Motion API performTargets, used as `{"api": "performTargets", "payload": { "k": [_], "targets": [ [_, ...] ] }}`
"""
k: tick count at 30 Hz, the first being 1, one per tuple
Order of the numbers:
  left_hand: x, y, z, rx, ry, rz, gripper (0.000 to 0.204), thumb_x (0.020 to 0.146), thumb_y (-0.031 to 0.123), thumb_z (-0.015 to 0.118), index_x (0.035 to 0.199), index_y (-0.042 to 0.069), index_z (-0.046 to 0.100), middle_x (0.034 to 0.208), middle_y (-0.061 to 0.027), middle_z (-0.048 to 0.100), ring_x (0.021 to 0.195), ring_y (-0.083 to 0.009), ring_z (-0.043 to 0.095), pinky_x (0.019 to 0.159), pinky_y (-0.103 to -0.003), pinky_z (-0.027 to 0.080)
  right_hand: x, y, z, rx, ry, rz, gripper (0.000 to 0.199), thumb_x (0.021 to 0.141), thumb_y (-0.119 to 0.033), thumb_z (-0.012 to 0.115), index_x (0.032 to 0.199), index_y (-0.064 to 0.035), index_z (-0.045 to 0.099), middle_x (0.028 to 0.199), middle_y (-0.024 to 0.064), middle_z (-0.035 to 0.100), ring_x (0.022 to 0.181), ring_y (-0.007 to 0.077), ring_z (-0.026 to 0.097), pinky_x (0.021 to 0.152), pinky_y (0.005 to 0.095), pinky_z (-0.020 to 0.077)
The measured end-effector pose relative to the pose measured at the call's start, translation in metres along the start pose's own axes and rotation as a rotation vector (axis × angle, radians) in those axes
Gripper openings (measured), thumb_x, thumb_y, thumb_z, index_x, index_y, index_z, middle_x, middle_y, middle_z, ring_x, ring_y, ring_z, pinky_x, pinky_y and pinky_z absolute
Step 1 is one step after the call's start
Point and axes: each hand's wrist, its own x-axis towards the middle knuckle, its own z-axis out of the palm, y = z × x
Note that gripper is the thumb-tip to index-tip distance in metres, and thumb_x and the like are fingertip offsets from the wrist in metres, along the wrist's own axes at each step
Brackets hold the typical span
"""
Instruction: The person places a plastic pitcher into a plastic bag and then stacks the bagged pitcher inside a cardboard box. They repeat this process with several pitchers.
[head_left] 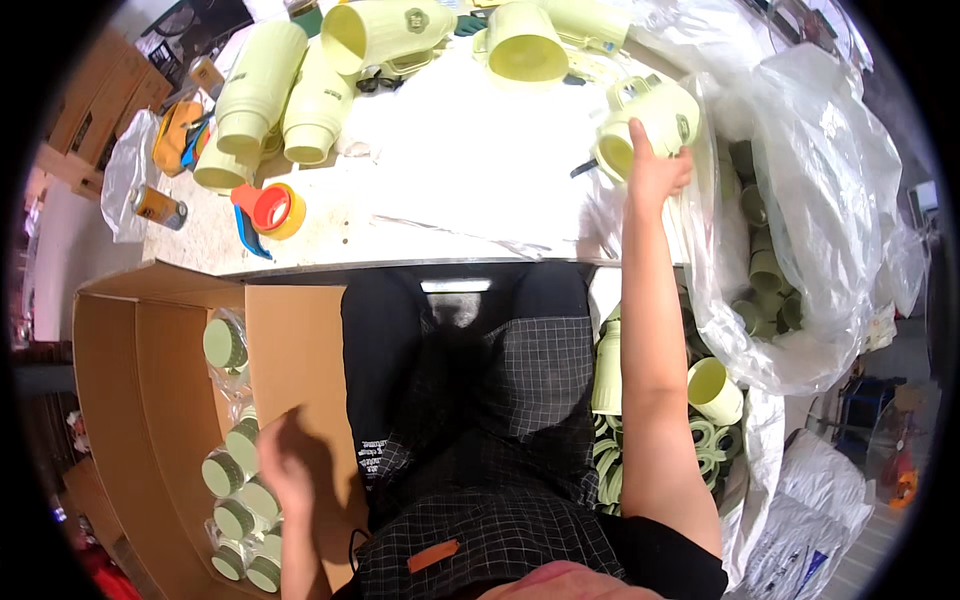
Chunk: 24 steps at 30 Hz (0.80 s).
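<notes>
At the table's right side, my right hand [657, 172] is closed on a pale green plastic jug body [660, 108]. The thumb lies along its wall, and its open round end faces left and toward me. My left hand [285, 465] is low on the left, over the inner flap of a cardboard box [165, 350]. Its fingers are smeared and partly turned away, and I see nothing in it. Beside it in the box are several green round lids [233, 520] in clear plastic wrap.
Several pale green jug bodies [262, 85] lie along the table's far edge. Orange and yellow tape rolls [285, 212] rest at the left, near a small can [160, 207]. On the right stands a large clear plastic bag [820, 200] of green parts. Green handle-like rings [708, 445] are heaped below my right arm.
</notes>
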Motion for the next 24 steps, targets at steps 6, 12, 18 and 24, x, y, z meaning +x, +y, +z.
{"api": "performTargets", "payload": {
  "k": [6,12,18,24],
  "targets": [
    [0.049,0.059,0.115,0.114,-0.134,0.499,0.035,0.063,-0.017,0.051,0.09,0.001,0.066,0.103,-0.0135,0.066,0.098,-0.035,0.062,0.086,-0.043,0.05,-0.008,-0.002,0.028,0.146,-0.275,0.154,0.123,0.064,-0.034,0.093,0.151,0.0064,0.015,0.145,0.0302,0.035,0.134,0.038,0.04,0.104,0.0507,0.0449],
    [0.051,0.053,0.135,0.009,-0.141,0.518,0.017,0.064,-0.012,0.054,0.069,0.001,0.045,0.096,-0.0141,0.068,0.092,-0.0356,0.062,0.079,-0.042,0.051,-0.008,0.031,0.011,0.795,-0.278,0.322,0.083,0.074,-0.015,0.087,0.14,0.0014,0.039,0.116,0.0219,0.061,0.094,0.0286,0.067,0.071,0.0368,0.0598],
    [0.051,0.074,0.137,-0.19,-0.1,0.544,0.023,0.072,-0.012,0.054,0.06,0.003,0.042,0.084,-0.014,0.07,0.087,-0.0327,0.069,0.078,-0.041,0.054,-0.008,0.024,0.026,0.795,-0.296,0.3,0.075,0.074,-0.017,0.087,0.135,-0.0016,0.046,0.113,0.0164,0.063,0.09,0.0266,0.067,0.064,0.0365,0.0591],
    [0.068,0.087,0.157,-0.212,-0.073,0.614,0.022,0.075,-0.011,0.055,0.06,0.003,0.046,0.061,-0.0084,0.055,0.074,-0.0284,0.068,0.091,-0.05,0.054,0.002,0.035,0.01,0.761,-0.346,0.351,0.072,0.073,-0.009,0.088,0.132,-0.0014,0.049,0.118,0.0182,0.062,0.098,0.032,0.067,0.075,0.045,0.0627]
  ]
}}
